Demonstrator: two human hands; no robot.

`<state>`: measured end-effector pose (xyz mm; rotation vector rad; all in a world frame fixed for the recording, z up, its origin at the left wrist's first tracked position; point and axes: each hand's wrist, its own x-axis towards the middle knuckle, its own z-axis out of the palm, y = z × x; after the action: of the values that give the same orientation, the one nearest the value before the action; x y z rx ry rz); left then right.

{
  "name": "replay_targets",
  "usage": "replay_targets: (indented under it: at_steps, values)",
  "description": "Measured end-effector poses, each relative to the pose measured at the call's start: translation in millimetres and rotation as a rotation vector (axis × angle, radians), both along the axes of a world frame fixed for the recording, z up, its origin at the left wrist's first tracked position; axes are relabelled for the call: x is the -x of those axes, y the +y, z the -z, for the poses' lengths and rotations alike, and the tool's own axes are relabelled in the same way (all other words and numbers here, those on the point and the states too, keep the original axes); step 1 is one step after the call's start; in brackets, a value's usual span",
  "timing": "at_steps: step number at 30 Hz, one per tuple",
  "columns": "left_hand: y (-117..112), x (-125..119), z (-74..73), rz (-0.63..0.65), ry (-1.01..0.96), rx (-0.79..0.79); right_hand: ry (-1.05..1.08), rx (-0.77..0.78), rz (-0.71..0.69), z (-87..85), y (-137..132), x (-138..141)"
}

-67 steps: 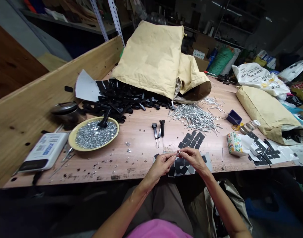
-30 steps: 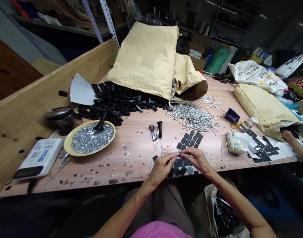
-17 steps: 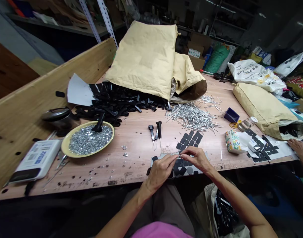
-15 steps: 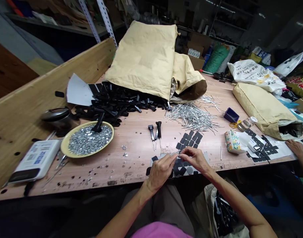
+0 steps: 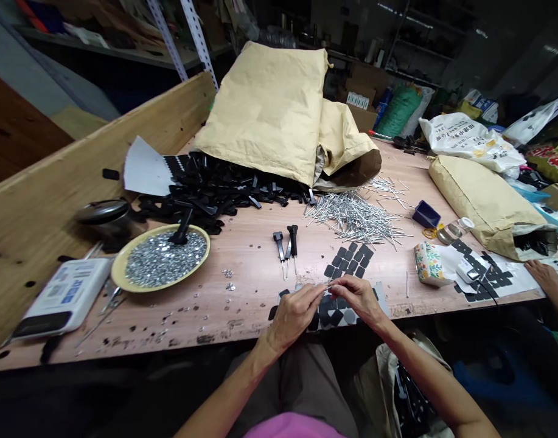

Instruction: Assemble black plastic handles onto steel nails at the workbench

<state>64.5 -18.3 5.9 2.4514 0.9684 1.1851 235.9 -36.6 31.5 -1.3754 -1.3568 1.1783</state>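
nearby, yellow plate (image 5: 115,272), probably metal rivets (image 5: 162,258)

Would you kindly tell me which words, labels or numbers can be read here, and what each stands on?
White sack: dark print, too blurred to read.
White box, left: blue label, too small to read.
Colourful bag, far right: red lettering, too blurred.
Nothing is quotable.

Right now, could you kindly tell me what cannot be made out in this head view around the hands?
In the head view:
The pinched item: too small, and covered by the left hand and right hand.
The black pads: partly hidden under the hands.
The co-worker's hand: its arm is cut off by the right edge.
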Motion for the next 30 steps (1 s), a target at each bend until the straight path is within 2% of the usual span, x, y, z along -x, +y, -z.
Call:
replay_targets:
  at_steps: [2, 6, 10, 18, 23, 27, 30]
  values:
    - [-0.4, -1.5, 1.1, -0.038, 0.045, -0.066, 0.011, 0.026, 0.015, 1.1, -0.4, -0.4]
    - [0.4, -2.2, 3.2, -0.073, 0.154, -0.168, 0.121, 0.176, 0.020, 5.2, -0.4, 1.8]
    - [2.8, -1.4, 5.5, -0.079, 0.207, -0.200, -0.003, 0.088, 0.019, 6.7, 0.5, 5.4]
    - [5.8, -6.4, 6.7, -0.143, 0.155, -0.203, -0.356, -0.082, -0.071, 1.1, 9.4, 9.3]
    - [7.5, -7.7, 5.7, -0.112, 0.037, -0.035, -0.435, -0.135, -0.043, 5.3, 17.4, 16.0]
    - [9.5, -7.7, 1.9, -0.053, -0.205, 0.269, -0.624, -0.151, -0.007, -1.5, 24.8, 12.9]
    - [11.7, -6.8, -0.6, -0.019, -0.365, 0.519, -0.582, -0.159, 0.013, -12.8, 29.7, 3.4]
